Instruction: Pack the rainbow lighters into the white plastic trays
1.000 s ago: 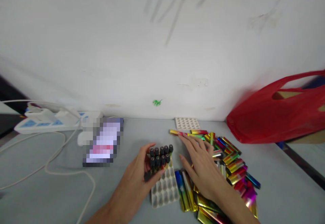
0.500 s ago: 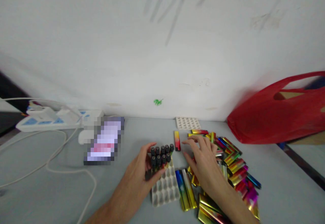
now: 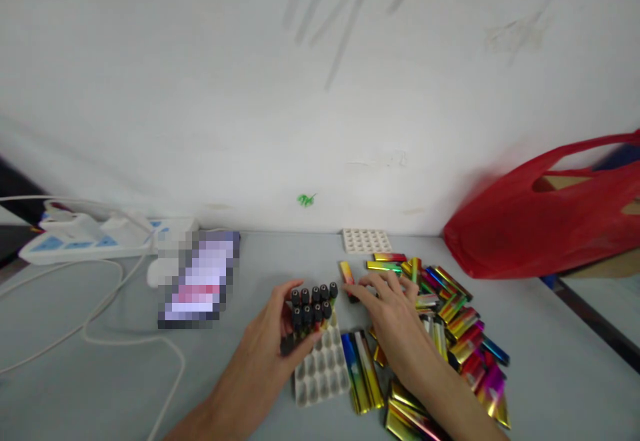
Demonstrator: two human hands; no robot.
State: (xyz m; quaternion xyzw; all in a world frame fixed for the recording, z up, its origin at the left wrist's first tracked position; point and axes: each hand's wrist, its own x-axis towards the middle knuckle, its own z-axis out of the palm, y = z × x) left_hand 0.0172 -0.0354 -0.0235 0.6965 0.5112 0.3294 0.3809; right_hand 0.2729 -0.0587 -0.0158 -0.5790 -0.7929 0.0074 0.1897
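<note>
My left hand (image 3: 277,337) is wrapped round a bundle of several black-tipped sticks (image 3: 313,304), their tips pointing up, over the far end of a white tray with hollows (image 3: 323,371). My right hand (image 3: 387,304) reaches over the table, its thumb side touching the near end of a yellow-and-red metallic stick (image 3: 346,274); whether the fingers grip it cannot be told. Beside the tray lie blue-and-gold and silver-and-gold sticks (image 3: 363,374). A pile of shiny coloured sticks (image 3: 465,331) spreads to the right, partly hidden by my right forearm.
At the wall lies a white grid plate (image 3: 367,241). A red bag (image 3: 540,221) stands at the right. To the left are a phone (image 3: 203,277), a power strip (image 3: 100,237) and white cables (image 3: 135,341) looping over the grey table.
My right hand has moved slightly left and its thumb side now meets the yellow-and-red stick, which has tilted. My left hand keeps its hold on the bundle. The view has shifted a little.
</note>
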